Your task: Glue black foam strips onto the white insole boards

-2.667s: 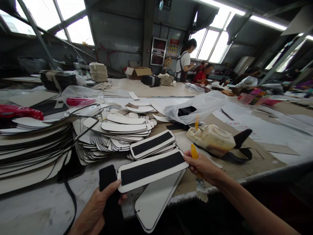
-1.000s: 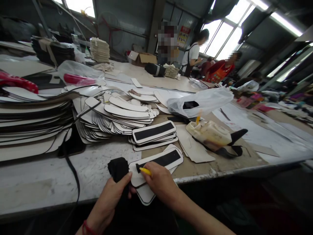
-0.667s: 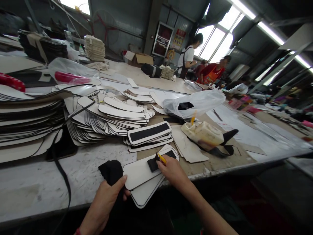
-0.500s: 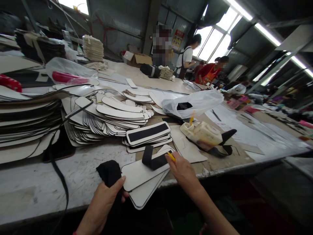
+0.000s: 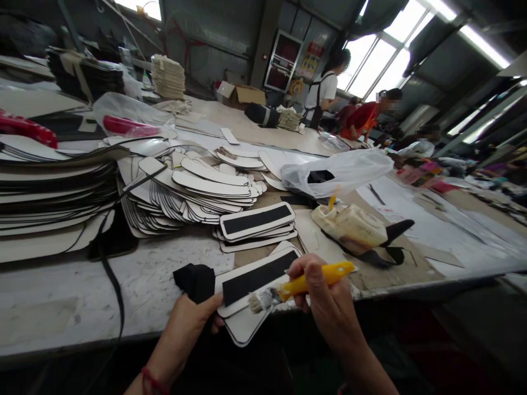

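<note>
My left hand (image 5: 187, 329) is closed at the left end of a white panel (image 5: 220, 282) with dark edges, thumb on top. A bundle of black fabric strips (image 5: 194, 281) rises from the same hand. Along the panel lies a flat black strip (image 5: 259, 278). Another white panel (image 5: 242, 329) sticks out beneath it at an angle. My right hand (image 5: 325, 291) grips a yellow-handled brush (image 5: 317, 278). The brush's bristles, smeared with white, are over the panel's front edge; whether they touch it, I cannot tell.
Behind the panel is a small stack of strip-covered panels (image 5: 257, 220). Large piles of curved white pieces (image 5: 209, 189) stand left. A stained plastic container (image 5: 354, 225) sits right, before a clear plastic bag (image 5: 349, 170). Co-workers (image 5: 323, 90) stand across the tables.
The black strip, partly lifted before, now lies flat on the panel. My right hand has let go of its end and turned the brush so its bristles face the panel. The view shifted slightly.
</note>
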Demonstrator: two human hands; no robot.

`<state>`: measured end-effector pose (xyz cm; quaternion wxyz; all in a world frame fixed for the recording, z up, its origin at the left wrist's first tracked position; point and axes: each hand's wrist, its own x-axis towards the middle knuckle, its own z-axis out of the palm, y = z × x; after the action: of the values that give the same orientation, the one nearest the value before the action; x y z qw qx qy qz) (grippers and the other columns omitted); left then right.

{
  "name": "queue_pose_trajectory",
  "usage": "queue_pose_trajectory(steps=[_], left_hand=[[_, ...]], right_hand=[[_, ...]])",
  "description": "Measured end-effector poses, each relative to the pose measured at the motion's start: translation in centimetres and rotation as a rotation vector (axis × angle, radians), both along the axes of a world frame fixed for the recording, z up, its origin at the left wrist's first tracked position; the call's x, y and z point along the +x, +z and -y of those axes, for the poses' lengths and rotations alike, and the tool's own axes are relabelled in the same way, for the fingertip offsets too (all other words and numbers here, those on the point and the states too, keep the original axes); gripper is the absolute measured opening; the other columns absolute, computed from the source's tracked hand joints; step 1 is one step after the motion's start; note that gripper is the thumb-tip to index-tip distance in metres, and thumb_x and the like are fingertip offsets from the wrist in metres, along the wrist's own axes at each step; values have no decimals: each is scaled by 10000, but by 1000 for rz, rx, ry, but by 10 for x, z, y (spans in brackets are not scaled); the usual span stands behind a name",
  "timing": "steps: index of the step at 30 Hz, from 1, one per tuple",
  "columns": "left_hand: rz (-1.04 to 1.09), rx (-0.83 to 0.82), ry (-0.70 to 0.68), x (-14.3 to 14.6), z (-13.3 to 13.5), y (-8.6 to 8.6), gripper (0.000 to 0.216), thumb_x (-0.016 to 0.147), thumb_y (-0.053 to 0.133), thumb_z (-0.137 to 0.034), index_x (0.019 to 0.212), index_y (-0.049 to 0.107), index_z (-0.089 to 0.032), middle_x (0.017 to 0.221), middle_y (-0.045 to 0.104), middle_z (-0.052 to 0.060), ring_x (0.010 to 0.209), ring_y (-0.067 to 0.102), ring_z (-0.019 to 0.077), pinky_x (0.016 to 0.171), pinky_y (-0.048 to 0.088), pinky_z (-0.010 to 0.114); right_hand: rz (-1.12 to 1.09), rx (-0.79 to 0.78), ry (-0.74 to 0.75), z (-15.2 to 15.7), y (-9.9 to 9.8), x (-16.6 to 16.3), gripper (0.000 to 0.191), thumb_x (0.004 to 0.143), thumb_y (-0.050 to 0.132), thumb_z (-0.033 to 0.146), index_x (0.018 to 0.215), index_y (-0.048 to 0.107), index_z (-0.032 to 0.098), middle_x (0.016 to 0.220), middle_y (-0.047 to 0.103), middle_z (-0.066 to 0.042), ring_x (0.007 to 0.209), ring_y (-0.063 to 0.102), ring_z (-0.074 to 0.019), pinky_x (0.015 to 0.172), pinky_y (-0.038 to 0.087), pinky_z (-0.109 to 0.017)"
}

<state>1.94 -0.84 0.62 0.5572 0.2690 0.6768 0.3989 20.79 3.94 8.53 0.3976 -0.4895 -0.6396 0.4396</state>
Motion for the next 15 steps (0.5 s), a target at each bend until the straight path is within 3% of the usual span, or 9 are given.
queue_pose_trajectory(steps=[5, 11, 15], left_hand=[[-216, -53, -31, -2, -3, -4, 372, 577, 627, -522, 520, 489, -180, 368, 550, 35, 349, 504, 188, 392, 354, 292], [-482, -132, -7, -7, -2, 3, 393, 498, 656, -554, 456, 488, -202, 348, 523, 45, 435, 535, 257, 478, 354, 336], [-544, -161, 3, -3, -4, 12, 366, 482, 678, -503, 572, 581, -162, 455, 579, 53, 570, 572, 296, 539, 371, 345]], right_hand=[[-12, -72, -70, -9, -9, 12, 456, 824, 341, 573, 735, 513, 159, 585, 468, 15, 419, 432, -64, 365, 329, -162], [-3, -77, -141, -17, -19, 19, 469, 826, 315, 580, 683, 491, 169, 551, 442, 25, 431, 401, -77, 401, 328, -184], [166, -7, -5, -18, -12, 27, 424, 857, 319, 513, 652, 470, 173, 592, 451, 17, 538, 442, -98, 509, 369, -201]])
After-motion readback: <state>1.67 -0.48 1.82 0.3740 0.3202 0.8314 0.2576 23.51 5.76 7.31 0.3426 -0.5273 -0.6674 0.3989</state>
